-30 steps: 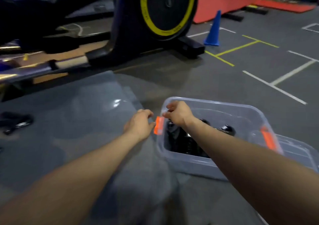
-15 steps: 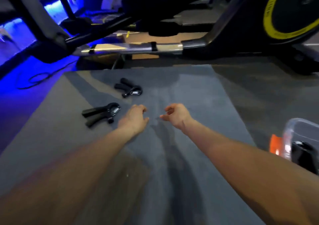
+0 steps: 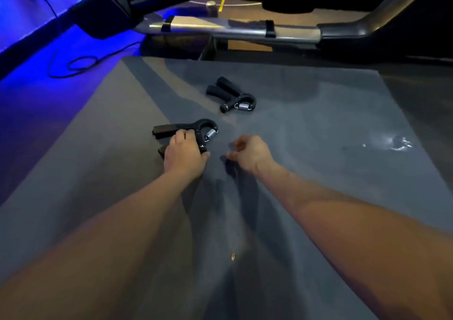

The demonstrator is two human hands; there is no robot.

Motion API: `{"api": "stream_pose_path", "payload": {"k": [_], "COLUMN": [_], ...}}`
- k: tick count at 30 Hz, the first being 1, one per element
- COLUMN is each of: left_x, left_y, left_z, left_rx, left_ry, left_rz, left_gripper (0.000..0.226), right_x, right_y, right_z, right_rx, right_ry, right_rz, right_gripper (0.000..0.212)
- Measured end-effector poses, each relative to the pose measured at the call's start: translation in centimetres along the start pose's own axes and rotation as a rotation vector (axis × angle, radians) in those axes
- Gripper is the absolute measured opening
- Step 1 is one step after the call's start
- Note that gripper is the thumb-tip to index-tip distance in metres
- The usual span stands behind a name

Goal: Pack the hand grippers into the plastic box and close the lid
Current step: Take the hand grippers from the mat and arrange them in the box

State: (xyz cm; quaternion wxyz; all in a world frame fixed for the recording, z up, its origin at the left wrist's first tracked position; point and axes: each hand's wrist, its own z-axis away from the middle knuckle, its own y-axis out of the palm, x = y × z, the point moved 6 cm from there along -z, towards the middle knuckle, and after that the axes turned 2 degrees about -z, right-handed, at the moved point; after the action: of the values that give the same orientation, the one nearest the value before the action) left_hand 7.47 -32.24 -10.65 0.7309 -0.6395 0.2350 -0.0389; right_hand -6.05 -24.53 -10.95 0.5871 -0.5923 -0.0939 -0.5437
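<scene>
no readable text, labels or numbers anywhere

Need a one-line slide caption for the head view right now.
Left hand grips the nearer black spring hand gripper on the grey mat; right hand hovers empty.

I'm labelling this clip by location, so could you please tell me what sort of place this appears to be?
Most likely a gym or fitness room. Two spring hand grippers, the near one and the far one, lie on a grey floor mat, and the metal rail of an exercise machine runs just beyond the mat.
</scene>
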Motion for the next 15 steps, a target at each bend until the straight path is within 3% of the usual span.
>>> {"api": "stream_pose_path", "payload": {"k": [7,15], "left_x": [0.7,-2.9], "left_y": [0.8,0.0], "left_z": [-1.0,1.7], "left_rx": [-0.046,0.069], "left_ry": [-0.001,0.031], "left_rz": [-0.053,0.044], "left_gripper": [0.071,0.067], "right_x": [-0.6,-0.9], "right_y": [0.2,-3.0], "right_z": [-0.3,2.1], "right_rx": [-0.019,-0.034], "right_ry": [-0.002,-0.011], "right_rz": [-0.023,0.004], "right_gripper": [0.034,0.033]}}
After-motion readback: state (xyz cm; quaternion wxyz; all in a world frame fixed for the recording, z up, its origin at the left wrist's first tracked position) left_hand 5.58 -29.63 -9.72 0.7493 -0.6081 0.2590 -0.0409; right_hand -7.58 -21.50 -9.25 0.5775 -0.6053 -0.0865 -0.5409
